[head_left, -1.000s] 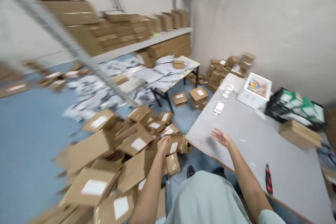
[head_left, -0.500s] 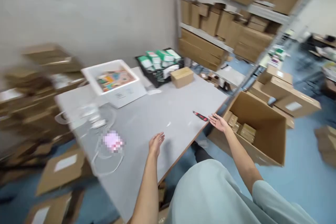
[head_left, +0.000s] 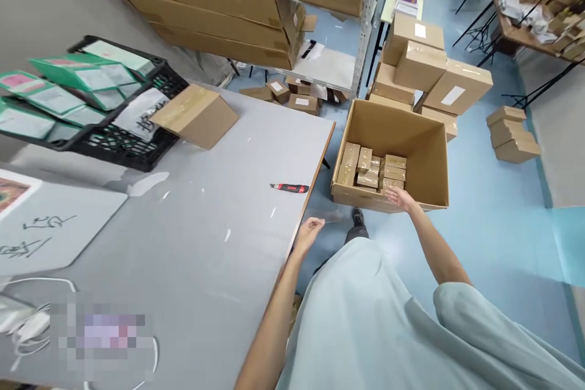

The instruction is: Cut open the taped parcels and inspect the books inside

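My left hand (head_left: 309,235) is over the table's wooden edge, fingers loosely bent, with no object visible in it. My right hand (head_left: 399,198) reaches to the near rim of a large open carton (head_left: 402,128) on the floor. Its fingers are stretched out and it holds nothing; whether it touches the rim I cannot tell. Inside the carton, small taped brown boxes (head_left: 368,164) are packed toward the left and middle. A red and black utility knife (head_left: 290,187) lies on the grey table (head_left: 214,219) near that edge.
A brown box (head_left: 196,116) stands beside a black crate (head_left: 123,146) of green-and-white packets. Cartons (head_left: 420,55) are stacked behind the open carton. A metal shelf (head_left: 365,24) holds long boxes. White cables (head_left: 36,323) lie at the table's lower left.
My view has swung right and closer to the open carton. My right hand has gone from beside the knife to the carton's rim, and my left hand has moved to the table edge.
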Demonstrator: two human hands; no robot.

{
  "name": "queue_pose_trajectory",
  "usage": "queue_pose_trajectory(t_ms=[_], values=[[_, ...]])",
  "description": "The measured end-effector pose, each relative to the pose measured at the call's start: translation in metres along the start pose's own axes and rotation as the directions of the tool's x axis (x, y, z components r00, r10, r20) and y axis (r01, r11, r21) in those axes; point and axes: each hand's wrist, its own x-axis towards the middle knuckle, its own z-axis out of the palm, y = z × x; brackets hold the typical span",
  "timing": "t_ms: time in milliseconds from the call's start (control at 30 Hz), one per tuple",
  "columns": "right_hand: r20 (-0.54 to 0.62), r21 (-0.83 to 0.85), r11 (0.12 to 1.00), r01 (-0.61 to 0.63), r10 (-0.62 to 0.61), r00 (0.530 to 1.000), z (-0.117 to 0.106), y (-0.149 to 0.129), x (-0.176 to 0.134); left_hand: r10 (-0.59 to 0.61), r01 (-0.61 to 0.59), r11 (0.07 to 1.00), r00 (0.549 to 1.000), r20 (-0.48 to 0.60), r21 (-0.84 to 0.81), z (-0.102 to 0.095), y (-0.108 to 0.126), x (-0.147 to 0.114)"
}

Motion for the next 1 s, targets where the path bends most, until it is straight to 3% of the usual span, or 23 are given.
queue_pose_trajectory(t_ms=[100,233,367,500,633,800,1000], values=[[-0.022,-0.051,0.998,-0.036,0.035,0.999,0.004,-0.005,0.043,-0.005,-0.007,0.992,0.996,0.092,0.122,0.045,0.009,0.022],[-0.025,-0.111,0.989,-0.097,0.095,0.995,0.02,0.01,0.086,-0.056,0.008,0.958,0.986,0.16,0.286,0.094,0.033,0.065],[-0.019,-0.171,0.971,-0.169,0.168,0.986,0.036,0.031,0.107,-0.162,0.055,0.877,0.969,0.187,0.478,0.139,0.057,0.128],[-0.014,-0.214,0.955,-0.207,0.209,0.978,0.04,0.045,0.121,-0.277,0.117,0.736,0.951,0.139,0.666,0.175,0.066,0.186],[0.002,-0.311,0.914,-0.261,0.276,0.961,0.039,0.059,0.136,-0.313,0.109,0.636,0.941,0.126,0.764,0.196,0.053,0.209],[-0.016,-0.462,0.83,-0.313,0.345,0.939,0.033,0.082,0.165,-0.422,0.129,0.525,0.898,0.126,0.841,0.203,0.017,0.203],[-0.149,-0.582,0.747,-0.322,0.291,0.945,0.008,0.098,0.204,-0.451,0.077,0.51,0.872,0.19,0.856,0.212,-0.025,0.23]])
